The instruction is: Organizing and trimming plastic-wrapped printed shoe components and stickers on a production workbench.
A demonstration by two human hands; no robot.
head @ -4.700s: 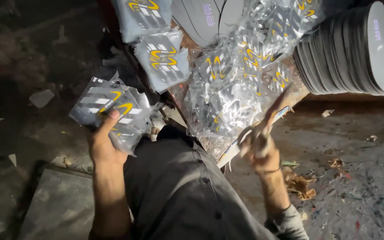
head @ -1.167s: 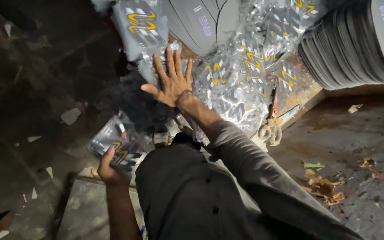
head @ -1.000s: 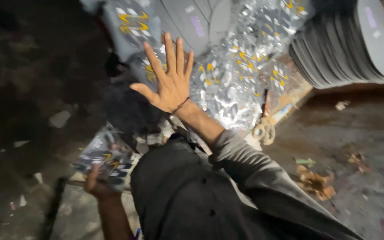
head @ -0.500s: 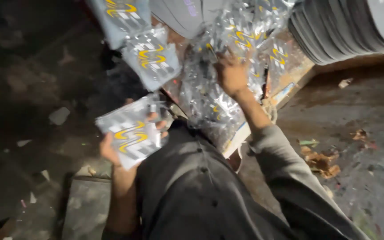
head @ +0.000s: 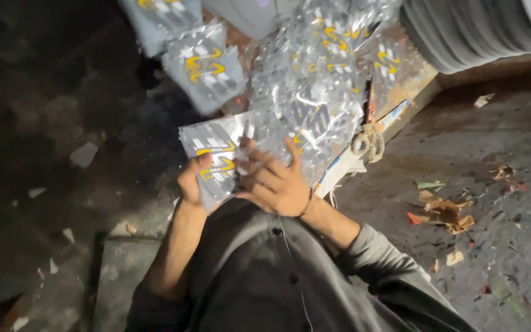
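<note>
My left hand (head: 192,179) grips a grey packaged item with yellow and white markings (head: 215,158) just above my lap. My right hand (head: 275,183) is beside it, fingers curled on a clear plastic bag (head: 305,126) pulled from the pile and touching the packet's right edge. Behind both hands lies a heap of crinkled clear bags with yellow print (head: 333,58).
More grey packets (head: 207,71) lie at the upper left of the heap. A stack of grey flat soles (head: 468,34) fills the top right. A wooden board edge with a knotted rope (head: 369,142) runs beside the heap. Scraps (head: 444,209) litter the dirty floor.
My right hand came back from the bag pile to my lap with a clear bag. My left hand lifted the grey packet up to meet it.
</note>
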